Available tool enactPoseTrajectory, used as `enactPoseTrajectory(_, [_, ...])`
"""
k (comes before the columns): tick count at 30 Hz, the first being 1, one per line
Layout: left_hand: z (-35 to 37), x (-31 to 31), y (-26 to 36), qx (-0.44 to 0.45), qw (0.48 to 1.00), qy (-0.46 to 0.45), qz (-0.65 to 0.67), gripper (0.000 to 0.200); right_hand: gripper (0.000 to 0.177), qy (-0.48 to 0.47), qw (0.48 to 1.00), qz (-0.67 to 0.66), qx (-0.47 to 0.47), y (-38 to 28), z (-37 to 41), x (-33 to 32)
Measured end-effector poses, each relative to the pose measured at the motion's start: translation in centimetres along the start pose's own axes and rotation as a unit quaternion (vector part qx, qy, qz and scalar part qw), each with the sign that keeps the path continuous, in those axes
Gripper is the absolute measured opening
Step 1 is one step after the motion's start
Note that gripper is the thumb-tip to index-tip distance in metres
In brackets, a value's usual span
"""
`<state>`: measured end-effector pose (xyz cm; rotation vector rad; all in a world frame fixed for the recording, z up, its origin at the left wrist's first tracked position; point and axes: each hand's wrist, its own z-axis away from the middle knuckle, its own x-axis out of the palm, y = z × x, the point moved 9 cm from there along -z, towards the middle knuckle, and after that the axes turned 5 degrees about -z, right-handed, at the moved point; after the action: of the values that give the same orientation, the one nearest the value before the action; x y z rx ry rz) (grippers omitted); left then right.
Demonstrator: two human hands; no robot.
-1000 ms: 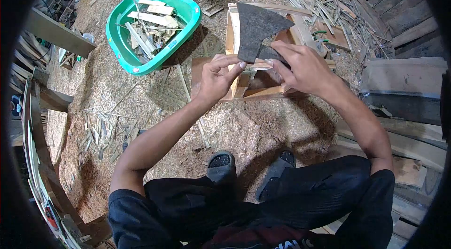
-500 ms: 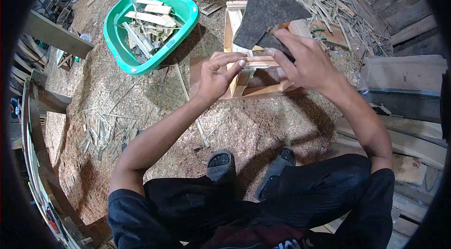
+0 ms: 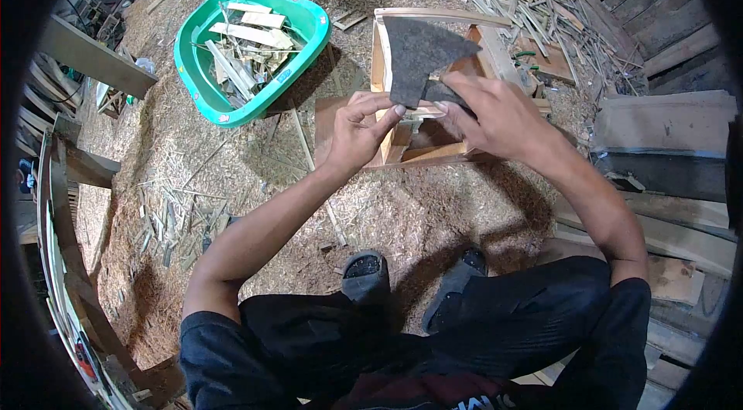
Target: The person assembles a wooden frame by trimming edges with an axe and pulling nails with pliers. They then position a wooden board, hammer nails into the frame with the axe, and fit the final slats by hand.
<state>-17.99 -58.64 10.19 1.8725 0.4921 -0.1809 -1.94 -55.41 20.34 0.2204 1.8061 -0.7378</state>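
My right hand [image 3: 503, 117] is closed around an axe [image 3: 430, 54] with a broad dark blade, held flat above a wooden frame [image 3: 443, 14]. The axe's handle is mostly hidden in my palm. My left hand [image 3: 358, 131] has its thumb and index finger pinched together at the frame's near crossbar, right beside the lower corner of the blade. What lies between those fingertips is too small or hidden to make out. The frame stands on the ground in front of my feet, with open compartments along its near side.
A green plastic tub [image 3: 186, 73] holding wood offcuts stands to the left. Pliers with green handles [image 3: 529, 63] lie right of the frame. Wood shavings cover the ground, scrap strips [image 3: 515, 11] are heaped at the back right, and boards [image 3: 677, 236] are stacked at the right.
The axe has come down and toward me, its blade now lower over the crossbar and close to my left fingertips. My left hand has stayed nearly in place.
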Motion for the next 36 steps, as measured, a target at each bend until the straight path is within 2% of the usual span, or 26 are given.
enactPoseTrajectory(5, [-0.2,0.0,0.4,-0.007,1.000,-0.001,0.010,0.019,0.037,0.122,0.990,-0.022,-0.067,-0.6,-0.5,-2.4])
enactPoseTrajectory(8, [0.0,-0.1,-0.4,-0.005,1.000,0.006,-0.004,0.016,0.039,-0.043,0.998,-0.013,0.033,0.0,-0.3,0.1])
enactPoseTrajectory(11, [0.2,0.0,-0.5,-0.007,1.000,0.009,-0.003,0.015,0.037,0.028,0.999,-0.012,-0.035,0.2,-0.3,-0.3])
enactPoseTrajectory(15, [-0.2,0.0,0.6,-0.006,1.000,-0.003,0.007,0.018,0.036,0.089,0.994,-0.067,-0.016,-0.8,-0.6,-2.9])
enactPoseTrajectory(18, [-0.1,0.0,0.3,-0.009,1.000,-0.008,-0.001,0.019,0.037,0.003,0.998,-0.063,0.024,0.3,-0.4,-0.1])
enactPoseTrajectory(21, [0.1,0.0,-0.1,0.003,1.000,0.010,-0.004,0.015,0.037,-0.044,0.998,-0.020,0.041,-0.2,-0.2,0.3])
enactPoseTrajectory(25, [-0.1,0.2,-0.2,-0.007,0.999,0.011,0.029,0.015,0.036,0.127,0.988,-0.017,-0.084,-1.2,-0.4,-2.4])
enactPoseTrajectory(28, [-0.1,0.2,-0.3,0.001,1.000,0.008,0.020,0.015,0.036,0.067,0.997,-0.044,-0.024,-0.8,-0.6,-1.8])
enactPoseTrajectory(29, [0.1,0.2,-0.6,-0.003,1.000,0.008,0.025,0.015,0.036,0.024,1.000,-0.006,-0.011,-0.3,-0.3,-0.2])
enactPoseTrajectory(32, [0.2,0.2,-0.6,-0.007,1.000,0.006,0.023,0.016,0.036,-0.039,0.999,-0.009,0.034,-0.6,-0.2,0.0])
enactPoseTrajectory(36, [0.0,0.2,0.4,-0.006,1.000,0.004,0.006,0.018,0.035,0.144,0.985,-0.001,-0.093,-1.4,-0.2,-2.7])
